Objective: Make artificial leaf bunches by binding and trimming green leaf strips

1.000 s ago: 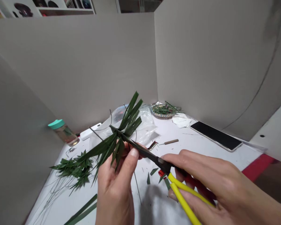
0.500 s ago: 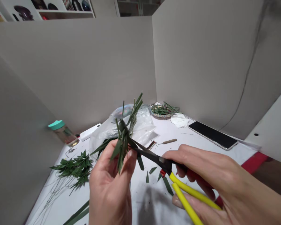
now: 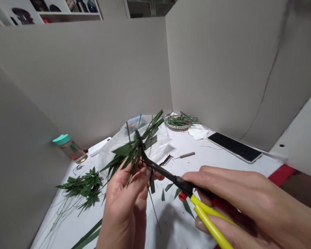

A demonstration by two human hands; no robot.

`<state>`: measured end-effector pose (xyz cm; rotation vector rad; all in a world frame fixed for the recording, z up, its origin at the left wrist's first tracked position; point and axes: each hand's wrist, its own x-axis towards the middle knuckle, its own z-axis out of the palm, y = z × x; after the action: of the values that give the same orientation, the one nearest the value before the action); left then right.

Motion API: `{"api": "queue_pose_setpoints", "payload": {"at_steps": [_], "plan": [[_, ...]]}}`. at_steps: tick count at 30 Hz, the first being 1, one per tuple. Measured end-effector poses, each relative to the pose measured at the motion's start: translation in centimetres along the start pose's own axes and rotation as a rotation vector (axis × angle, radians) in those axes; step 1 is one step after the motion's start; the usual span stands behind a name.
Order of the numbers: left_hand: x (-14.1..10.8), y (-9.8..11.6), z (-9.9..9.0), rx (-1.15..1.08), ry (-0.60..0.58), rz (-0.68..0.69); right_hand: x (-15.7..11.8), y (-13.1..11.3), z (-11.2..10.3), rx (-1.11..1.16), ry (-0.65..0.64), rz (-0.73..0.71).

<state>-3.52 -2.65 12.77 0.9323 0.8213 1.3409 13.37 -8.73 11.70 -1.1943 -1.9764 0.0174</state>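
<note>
Head view: scissors (image 3: 175, 178) at leaf bundle (image 3: 133, 152)

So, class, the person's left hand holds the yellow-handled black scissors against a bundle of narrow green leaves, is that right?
Not quite: the right hand holds the yellow-handled black scissors, not the left. They are held against the bundle of narrow green leaves, as the head view shows.

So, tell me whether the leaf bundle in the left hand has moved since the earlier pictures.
Yes: the leaf bundle sits further right, judged against the teal-lidded jar.
</note>
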Motion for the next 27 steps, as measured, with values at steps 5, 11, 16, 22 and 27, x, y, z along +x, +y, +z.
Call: {"api": "queue_pose_setpoints", "payload": {"at_steps": [5,11,16,22,27], "plan": [[0.1,0.0,0.3,-0.041,0.006,-0.012,0.0,0.0,-0.1,0.034,-0.004,0.053],[0.2,-0.2,0.3,-0.064,0.141,-0.089,0.1,0.1,-0.7,0.051,-0.065,0.108],[0.3,-0.4,0.5,-0.025,0.085,-0.006,0.0,0.3,-0.2,0.070,-0.043,0.089],[0.1,-0.4,0.0,0.029,0.022,-0.014,-0.4,0.5,0.3,-0.020,0.034,0.064],[0.4,-0.3,-0.3,0.008,-0.037,-0.005,-0.6,0.8,-0.2,-0.058,-0.015,0.055]]}}
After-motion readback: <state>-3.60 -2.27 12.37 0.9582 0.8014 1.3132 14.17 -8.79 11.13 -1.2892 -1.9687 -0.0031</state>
